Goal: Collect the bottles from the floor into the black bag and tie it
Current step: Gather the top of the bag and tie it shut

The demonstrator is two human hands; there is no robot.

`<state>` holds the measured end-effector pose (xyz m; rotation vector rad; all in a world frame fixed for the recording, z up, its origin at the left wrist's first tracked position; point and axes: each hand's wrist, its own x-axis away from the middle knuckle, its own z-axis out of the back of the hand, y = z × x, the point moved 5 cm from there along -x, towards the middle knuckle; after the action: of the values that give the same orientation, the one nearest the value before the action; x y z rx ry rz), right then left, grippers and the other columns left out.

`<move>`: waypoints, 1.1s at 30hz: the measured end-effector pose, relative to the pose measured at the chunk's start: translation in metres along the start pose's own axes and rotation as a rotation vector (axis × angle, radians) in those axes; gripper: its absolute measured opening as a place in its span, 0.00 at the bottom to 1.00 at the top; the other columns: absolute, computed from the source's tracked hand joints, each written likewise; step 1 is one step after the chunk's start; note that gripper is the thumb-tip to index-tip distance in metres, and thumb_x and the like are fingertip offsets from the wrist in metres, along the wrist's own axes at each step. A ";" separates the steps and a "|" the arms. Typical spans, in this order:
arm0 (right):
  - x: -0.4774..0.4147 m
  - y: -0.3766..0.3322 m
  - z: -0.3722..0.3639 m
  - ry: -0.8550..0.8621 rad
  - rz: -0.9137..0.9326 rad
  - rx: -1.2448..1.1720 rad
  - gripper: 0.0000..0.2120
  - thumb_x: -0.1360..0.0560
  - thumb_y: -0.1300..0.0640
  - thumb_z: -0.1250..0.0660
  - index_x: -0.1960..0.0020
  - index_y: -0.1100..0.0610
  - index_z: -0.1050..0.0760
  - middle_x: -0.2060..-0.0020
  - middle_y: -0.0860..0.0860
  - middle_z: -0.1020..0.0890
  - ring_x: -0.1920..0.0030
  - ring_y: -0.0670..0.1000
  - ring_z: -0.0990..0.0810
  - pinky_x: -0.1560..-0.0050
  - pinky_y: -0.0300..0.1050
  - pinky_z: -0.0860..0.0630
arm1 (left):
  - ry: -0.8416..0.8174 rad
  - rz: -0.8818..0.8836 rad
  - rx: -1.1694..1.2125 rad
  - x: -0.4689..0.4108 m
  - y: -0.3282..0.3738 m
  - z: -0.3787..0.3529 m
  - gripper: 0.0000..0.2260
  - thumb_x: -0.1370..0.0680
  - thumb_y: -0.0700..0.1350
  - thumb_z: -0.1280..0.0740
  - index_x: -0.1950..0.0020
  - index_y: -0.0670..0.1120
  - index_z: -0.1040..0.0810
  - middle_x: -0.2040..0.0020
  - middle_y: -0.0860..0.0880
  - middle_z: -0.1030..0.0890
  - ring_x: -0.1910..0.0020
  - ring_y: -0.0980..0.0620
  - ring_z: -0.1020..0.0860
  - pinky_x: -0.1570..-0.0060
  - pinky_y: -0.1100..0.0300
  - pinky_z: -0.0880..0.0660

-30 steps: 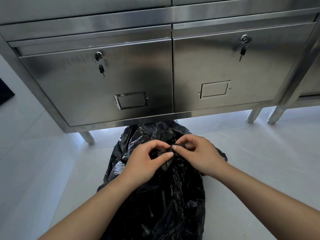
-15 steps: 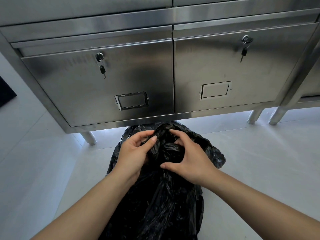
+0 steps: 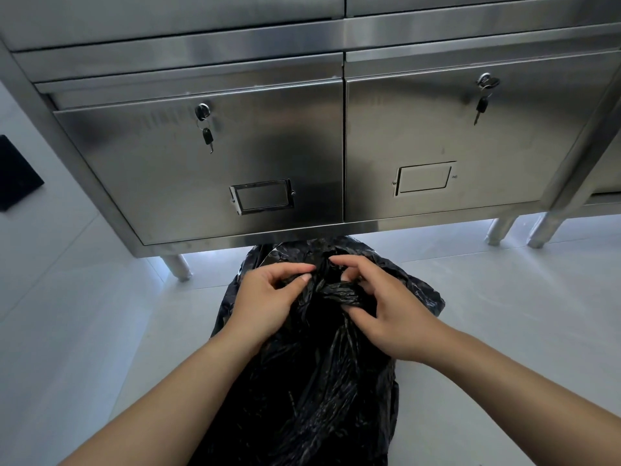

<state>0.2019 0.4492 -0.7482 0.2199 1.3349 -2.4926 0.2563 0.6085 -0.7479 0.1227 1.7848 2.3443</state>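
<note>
A crumpled black bag (image 3: 312, 381) stands on the pale floor in front of me, bulging and gathered at its top. My left hand (image 3: 265, 302) pinches a fold of the plastic on the left of the gathered neck. On the right, my right hand (image 3: 386, 307) curls its fingers around a twisted strand of the bag's top. Both hands meet over the neck. No bottles show; whatever the bag holds is hidden by the black plastic.
A stainless steel cabinet (image 3: 302, 146) with two locked doors, keys hanging in each lock, stands right behind the bag on short metal legs (image 3: 178, 265). A dark flat object (image 3: 16, 173) lies at the far left edge. Pale floor tiles (image 3: 504, 314) spread on both sides.
Both hands have shifted from pinching a small knot together to spreading over the bag's neck, and my right fingers now hook around a twisted strand. The bag top has bunched up higher.
</note>
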 end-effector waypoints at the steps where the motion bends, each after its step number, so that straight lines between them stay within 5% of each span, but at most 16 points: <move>1: 0.001 0.000 0.000 -0.022 -0.001 -0.001 0.27 0.27 0.58 0.36 0.33 0.40 0.39 0.51 0.38 0.29 0.45 0.45 0.25 0.40 0.42 0.29 | -0.020 -0.019 -0.048 0.000 0.000 0.000 0.11 0.27 0.41 0.30 0.60 0.59 0.16 0.58 0.57 0.15 0.54 0.60 0.18 0.46 0.61 0.25; 5: 0.002 -0.001 0.003 -0.031 -0.008 -0.001 0.26 0.26 0.55 0.36 0.32 0.40 0.39 0.51 0.40 0.28 0.47 0.46 0.24 0.41 0.44 0.27 | -0.148 -0.115 -0.274 0.002 0.004 -0.004 0.11 0.26 0.46 0.31 0.60 0.64 0.19 0.57 0.62 0.17 0.54 0.66 0.21 0.49 0.66 0.28; 9: 0.000 0.000 0.002 -0.053 0.011 0.146 0.23 0.26 0.53 0.32 0.32 0.48 0.32 0.52 0.38 0.30 0.48 0.34 0.29 0.45 0.25 0.36 | -0.209 -0.189 -0.373 0.003 0.007 -0.004 0.10 0.25 0.49 0.33 0.57 0.66 0.21 0.55 0.54 0.20 0.52 0.61 0.23 0.48 0.61 0.28; 12: 0.000 0.001 0.002 -0.049 -0.012 0.207 0.21 0.27 0.52 0.32 0.35 0.51 0.28 0.53 0.41 0.29 0.52 0.33 0.29 0.48 0.22 0.38 | -0.204 -0.231 -0.354 0.007 0.010 -0.003 0.06 0.27 0.52 0.31 0.54 0.65 0.19 0.58 0.53 0.21 0.55 0.60 0.24 0.54 0.66 0.29; 18: 0.000 0.005 0.000 -0.065 -0.062 0.199 0.13 0.26 0.55 0.32 0.42 0.51 0.23 0.52 0.41 0.28 0.50 0.37 0.28 0.47 0.25 0.36 | -0.220 -0.265 -0.349 0.009 0.012 -0.002 0.15 0.39 0.62 0.29 0.53 0.64 0.19 0.57 0.53 0.22 0.55 0.59 0.23 0.52 0.68 0.29; 24: 0.003 0.009 -0.001 -0.084 -0.148 0.063 0.12 0.28 0.58 0.31 0.47 0.46 0.21 0.50 0.40 0.19 0.49 0.35 0.23 0.46 0.27 0.32 | -0.280 -0.362 -0.484 0.013 0.012 -0.007 0.15 0.33 0.48 0.24 0.49 0.59 0.19 0.50 0.59 0.22 0.47 0.65 0.25 0.45 0.75 0.34; 29: 0.003 0.008 -0.004 -0.093 -0.247 -0.321 0.16 0.27 0.64 0.32 0.44 0.48 0.26 0.52 0.48 0.15 0.49 0.45 0.18 0.42 0.45 0.25 | -0.236 -0.375 -0.531 0.013 0.014 -0.009 0.12 0.27 0.45 0.29 0.45 0.52 0.20 0.52 0.58 0.20 0.51 0.63 0.24 0.48 0.77 0.35; 33: 0.003 0.005 -0.001 -0.020 -0.267 -0.222 0.20 0.38 0.47 0.25 0.48 0.42 0.27 0.57 0.44 0.15 0.54 0.43 0.17 0.46 0.45 0.23 | -0.233 -0.372 -0.570 0.013 0.015 -0.010 0.07 0.25 0.45 0.32 0.48 0.48 0.20 0.56 0.61 0.24 0.57 0.70 0.28 0.55 0.79 0.37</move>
<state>0.2004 0.4474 -0.7535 -0.0367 1.7163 -2.5167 0.2406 0.5979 -0.7372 -0.0199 0.8953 2.3369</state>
